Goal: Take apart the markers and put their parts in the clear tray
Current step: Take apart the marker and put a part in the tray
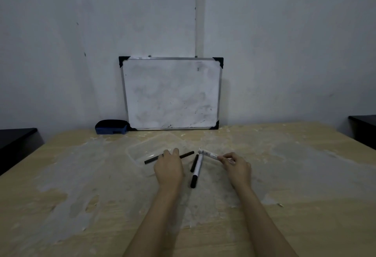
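A clear plastic tray (142, 147) lies on the table ahead of my left hand (168, 168). My left hand holds a thin black ink core (187, 155) that slants across the tray's near right rim; its left end (151, 160) lies inside the tray. My right hand (237, 167) grips a white marker barrel (207, 152) by its right end, the open end pointing left. Between my hands lie a whole white marker with a black cap (197, 172) and a second black core (194, 163) on the table.
A small whiteboard (171, 93) leans against the wall at the back of the table. A blue eraser (111, 127) sits to its left. Dark furniture stands at the left (16, 140) and right (364, 128) edges. The wooden table top (81, 185) is patchy and worn.
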Action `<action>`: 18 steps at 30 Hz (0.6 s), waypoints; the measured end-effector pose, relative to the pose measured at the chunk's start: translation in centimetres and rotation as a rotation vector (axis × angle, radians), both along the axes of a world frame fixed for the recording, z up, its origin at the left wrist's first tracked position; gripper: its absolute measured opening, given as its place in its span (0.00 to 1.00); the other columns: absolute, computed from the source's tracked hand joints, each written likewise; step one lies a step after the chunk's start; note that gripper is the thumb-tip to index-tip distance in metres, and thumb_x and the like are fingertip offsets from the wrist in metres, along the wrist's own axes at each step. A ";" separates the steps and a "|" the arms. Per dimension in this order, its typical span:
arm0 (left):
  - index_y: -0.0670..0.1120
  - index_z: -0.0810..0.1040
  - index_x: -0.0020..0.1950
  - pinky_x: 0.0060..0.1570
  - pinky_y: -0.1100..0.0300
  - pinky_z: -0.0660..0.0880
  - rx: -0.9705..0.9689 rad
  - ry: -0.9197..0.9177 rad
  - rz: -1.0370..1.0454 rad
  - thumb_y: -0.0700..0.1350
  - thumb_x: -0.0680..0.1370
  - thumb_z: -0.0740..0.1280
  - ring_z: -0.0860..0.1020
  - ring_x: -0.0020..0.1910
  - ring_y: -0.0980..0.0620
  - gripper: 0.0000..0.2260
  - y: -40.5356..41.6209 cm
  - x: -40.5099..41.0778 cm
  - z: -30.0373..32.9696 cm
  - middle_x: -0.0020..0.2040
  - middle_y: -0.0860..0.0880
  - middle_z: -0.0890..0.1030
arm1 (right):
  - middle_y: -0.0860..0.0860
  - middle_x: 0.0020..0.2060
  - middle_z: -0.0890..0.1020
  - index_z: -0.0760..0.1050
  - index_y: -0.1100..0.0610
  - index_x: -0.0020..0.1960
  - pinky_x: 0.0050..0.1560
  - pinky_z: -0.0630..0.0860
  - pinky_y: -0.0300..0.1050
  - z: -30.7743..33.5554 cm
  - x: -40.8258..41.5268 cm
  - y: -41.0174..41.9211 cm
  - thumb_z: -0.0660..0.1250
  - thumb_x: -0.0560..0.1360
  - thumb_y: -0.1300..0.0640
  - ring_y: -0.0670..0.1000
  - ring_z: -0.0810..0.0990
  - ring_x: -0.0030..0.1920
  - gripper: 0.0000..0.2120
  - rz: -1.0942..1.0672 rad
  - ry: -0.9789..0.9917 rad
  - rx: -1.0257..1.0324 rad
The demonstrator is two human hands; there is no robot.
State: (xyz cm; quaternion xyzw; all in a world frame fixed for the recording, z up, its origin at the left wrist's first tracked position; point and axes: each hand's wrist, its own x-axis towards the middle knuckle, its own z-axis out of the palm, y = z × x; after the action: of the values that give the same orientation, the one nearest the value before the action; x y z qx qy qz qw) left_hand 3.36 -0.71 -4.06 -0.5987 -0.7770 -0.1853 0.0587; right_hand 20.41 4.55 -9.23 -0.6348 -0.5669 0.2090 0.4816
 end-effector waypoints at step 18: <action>0.45 0.72 0.57 0.34 0.57 0.64 0.265 -0.211 -0.068 0.38 0.80 0.57 0.73 0.41 0.48 0.09 -0.9 -1.9 -0.9 0.50 0.44 0.77 | 0.56 0.41 0.79 0.78 0.54 0.38 0.38 0.70 0.43 1.7 0.0 -1.4 0.70 0.71 0.60 0.53 0.75 0.43 0.04 0.274 0.201 0.012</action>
State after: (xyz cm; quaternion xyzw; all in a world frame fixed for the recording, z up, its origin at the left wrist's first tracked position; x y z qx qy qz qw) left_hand 1.43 -1.64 -5.01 -0.5890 -0.7269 -0.3498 0.0490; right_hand 20.42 3.10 -7.55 -0.5245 -0.5985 0.3317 0.5065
